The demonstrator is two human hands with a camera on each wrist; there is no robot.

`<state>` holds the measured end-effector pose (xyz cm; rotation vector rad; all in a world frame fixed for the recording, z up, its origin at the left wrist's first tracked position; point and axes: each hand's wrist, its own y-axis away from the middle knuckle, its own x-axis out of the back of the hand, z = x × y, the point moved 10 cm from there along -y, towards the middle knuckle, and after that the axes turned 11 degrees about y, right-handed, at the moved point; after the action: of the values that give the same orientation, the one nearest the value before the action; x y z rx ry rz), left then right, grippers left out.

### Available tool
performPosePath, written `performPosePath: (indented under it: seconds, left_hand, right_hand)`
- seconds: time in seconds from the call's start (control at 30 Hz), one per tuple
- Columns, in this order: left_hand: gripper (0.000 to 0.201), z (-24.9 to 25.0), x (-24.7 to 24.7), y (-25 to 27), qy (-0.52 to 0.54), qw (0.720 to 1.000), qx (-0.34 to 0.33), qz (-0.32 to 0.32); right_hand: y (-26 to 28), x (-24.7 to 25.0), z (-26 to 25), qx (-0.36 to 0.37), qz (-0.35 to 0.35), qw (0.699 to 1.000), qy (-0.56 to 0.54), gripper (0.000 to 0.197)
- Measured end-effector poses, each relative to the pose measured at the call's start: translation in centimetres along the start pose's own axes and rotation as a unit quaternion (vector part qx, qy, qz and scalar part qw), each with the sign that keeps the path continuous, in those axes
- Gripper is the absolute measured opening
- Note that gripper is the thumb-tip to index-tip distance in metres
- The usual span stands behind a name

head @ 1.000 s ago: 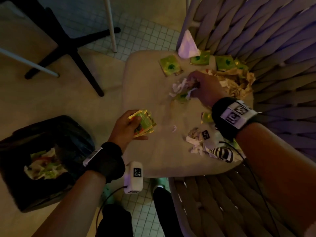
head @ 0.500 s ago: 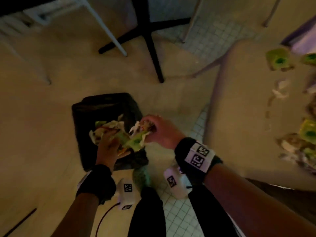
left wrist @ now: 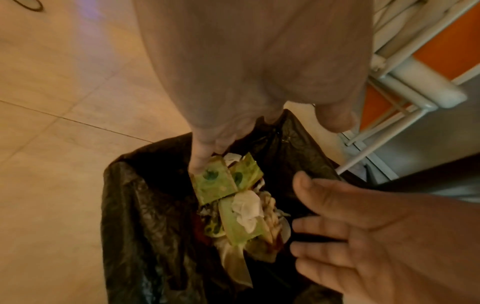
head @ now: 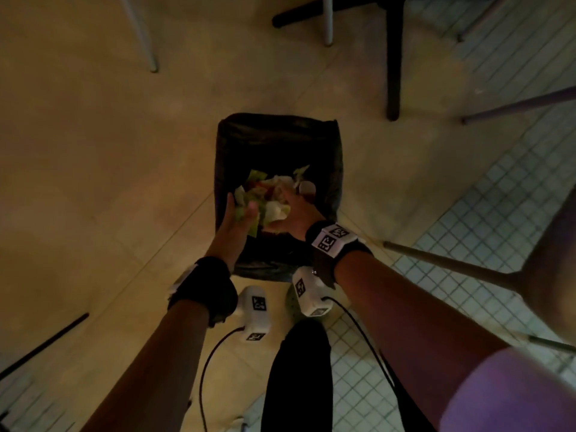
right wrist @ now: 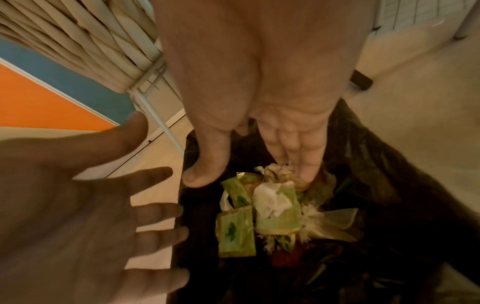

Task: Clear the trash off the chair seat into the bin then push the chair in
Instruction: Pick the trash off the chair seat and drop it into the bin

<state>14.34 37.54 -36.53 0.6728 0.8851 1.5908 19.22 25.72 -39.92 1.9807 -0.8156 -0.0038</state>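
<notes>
The bin (head: 277, 141), lined with a black bag, stands on the floor straight below me. My left hand (head: 241, 213) and right hand (head: 290, 207) hover side by side over its near rim, fingers straight and spread, holding nothing. Green packets (left wrist: 215, 183) and a crumpled white tissue (left wrist: 246, 205) lie on the heap of trash inside the bin, just under my fingertips. The same packets (right wrist: 236, 232) and tissue (right wrist: 270, 197) show in the right wrist view. Of the chair, only a leg (head: 452, 266) and a seat edge (head: 558, 244) show at the far right; its seat top is out of view.
A black table base (head: 392, 57) and white furniture legs (head: 140, 32) stand beyond the bin. My dark-trousered leg (head: 296, 369) is just behind it. Small white tiles (head: 483, 213) cover the floor to the right. The woven chair side (right wrist: 78, 41) is close by.
A second ago both hands gripped packets and tissue at the chair seat. They carried them left over the bin, and now both hands have let go and the trash lies inside.
</notes>
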Motion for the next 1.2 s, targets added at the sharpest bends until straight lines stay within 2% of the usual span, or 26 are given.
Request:
performPosePath:
  seconds: [0.07, 0.17, 0.27, 0.3, 0.37, 0.47, 0.53, 0.57, 0.67, 0.73, 0.8, 0.87, 0.93, 1.07, 1.2]
  left_hand:
    - [0.070, 0.4, -1.3, 1.1, -0.016, 0.999, 0.001, -0.030]
    - [0.064, 0.6, -4.5, 3.1, -0.079, 0.994, 0.016, -0.073]
    - [0.054, 1.1, -8.4, 4.6, -0.100, 0.992, 0.027, -0.075]
    - [0.053, 1.2, -10.0, 5.1, -0.105, 0.990, 0.037, -0.083]
    - [0.051, 1.5, -13.9, 5.8, -0.138, 0.984, 0.037, -0.103]
    - [0.034, 3.0, -21.1, 6.2, -0.180, 0.974, -0.026, -0.133]
    - [0.018, 4.1, -27.2, 6.2, -0.175, 0.969, -0.062, -0.162]
    - [0.017, 4.6, -30.3, 6.2, -0.171, 0.968, -0.075, -0.171]
    - [0.019, 6.6, -41.1, 6.7, -0.163, 0.958, -0.097, -0.216]
    - [0.019, 7.7, -48.0, 7.0, -0.168, 0.950, -0.108, -0.241]
    - [0.017, 8.5, -53.6, 7.1, -0.177, 0.943, -0.120, -0.254]
    - [0.013, 8.9, -57.8, 7.3, -0.188, 0.941, -0.130, -0.250]
    - [0.011, 8.9, -60.7, 7.5, -0.189, 0.943, -0.126, -0.243]
    - [0.018, 8.4, -63.7, 7.5, -0.206, 0.944, -0.117, -0.231]
    - [0.018, 7.7, -65.2, 7.4, -0.200, 0.952, -0.107, -0.207]
  right_hand:
    - [1.5, 0.9, -0.2, 0.009, 0.001, 1.000, -0.005, 0.094]
    - [5.4, 3.8, 1.0, 0.005, 0.032, 0.998, -0.045, 0.067]
    - [9.9, 8.0, 5.0, -0.032, 0.052, 0.990, -0.130, 0.048]
    - [11.6, 10.3, 6.8, -0.034, 0.077, 0.983, -0.165, 0.043]
    - [15.8, 16.7, 10.7, -0.031, 0.170, 0.961, -0.218, 0.039]
    - [22.5, 27.1, 19.0, -0.062, 0.297, 0.916, -0.262, 0.034]
    - [26.5, 33.4, 25.4, -0.117, 0.378, 0.887, -0.237, 0.022]
    - [28.4, 36.2, 28.4, -0.155, 0.413, 0.871, -0.216, 0.017]
    - [32.3, 43.0, 35.8, -0.245, 0.477, 0.829, -0.161, 0.023]
    - [32.9, 46.6, 39.4, -0.294, 0.485, 0.816, -0.108, 0.039]
    - [32.5, 48.8, 41.2, -0.334, 0.465, 0.818, -0.061, 0.058]
    - [31.6, 49.7, 42.4, -0.356, 0.444, 0.821, -0.050, 0.073]
    - [31.1, 50.3, 42.7, -0.347, 0.458, 0.816, -0.058, 0.082]
    - [29.9, 50.9, 43.2, -0.302, 0.471, 0.826, -0.070, 0.064]
    - [29.8, 50.9, 44.0, -0.231, 0.444, 0.855, -0.135, 0.029]
